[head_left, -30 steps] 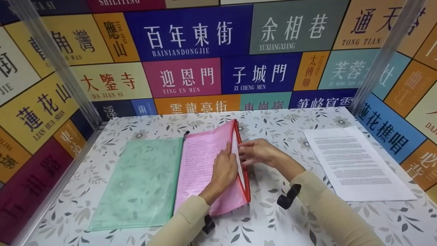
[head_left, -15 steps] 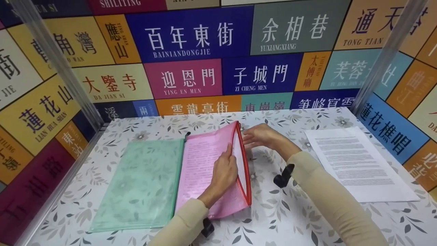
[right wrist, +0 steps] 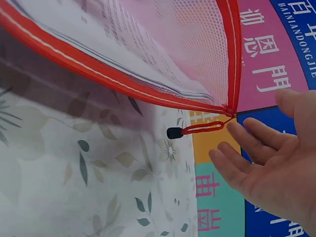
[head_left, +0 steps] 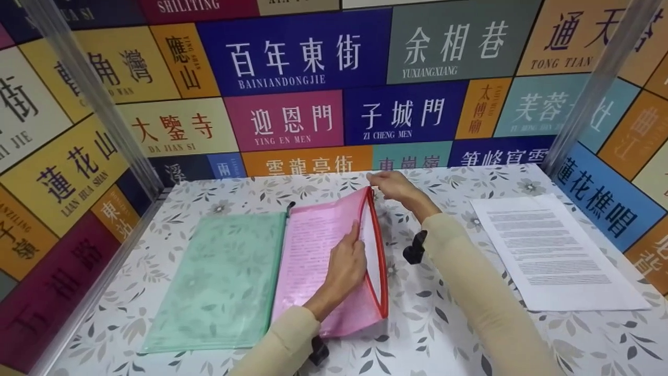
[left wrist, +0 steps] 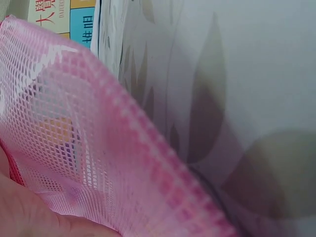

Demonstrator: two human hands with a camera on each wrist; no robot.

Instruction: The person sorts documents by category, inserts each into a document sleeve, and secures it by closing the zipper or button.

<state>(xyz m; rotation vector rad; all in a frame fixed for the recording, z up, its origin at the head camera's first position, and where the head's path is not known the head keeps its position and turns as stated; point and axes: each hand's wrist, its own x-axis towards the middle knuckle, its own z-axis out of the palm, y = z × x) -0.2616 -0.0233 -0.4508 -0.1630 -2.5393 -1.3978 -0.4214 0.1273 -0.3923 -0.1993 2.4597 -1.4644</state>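
A pink mesh zip document pouch [head_left: 308,250] with a red zip edge lies tilted on the table, its mouth gaping to the right. Printed paper [right wrist: 113,37] shows inside it in the right wrist view. My left hand [head_left: 344,266] grips the pouch's upper layer near the zip edge; in the left wrist view the pink mesh bulges past that hand. At the pouch's far corner, my right hand [head_left: 396,189] hovers with loosely spread fingers. A red zip-pull cord [right wrist: 202,128] with a black tip hangs from that corner, close to the right fingertips but apart from them.
Left of the pink pouch lies a flat green translucent zip pouch [head_left: 219,282], with a black pull tip [head_left: 291,207] at its far corner. Printed sheets [head_left: 558,256] lie at the right. A wall of coloured name signs [head_left: 292,57] rises behind the leaf-patterned table [head_left: 443,334].
My right hand has moved away from the pouch's open mouth, up along the zip edge to the far corner. The left hand keeps its grip on the pink pouch.
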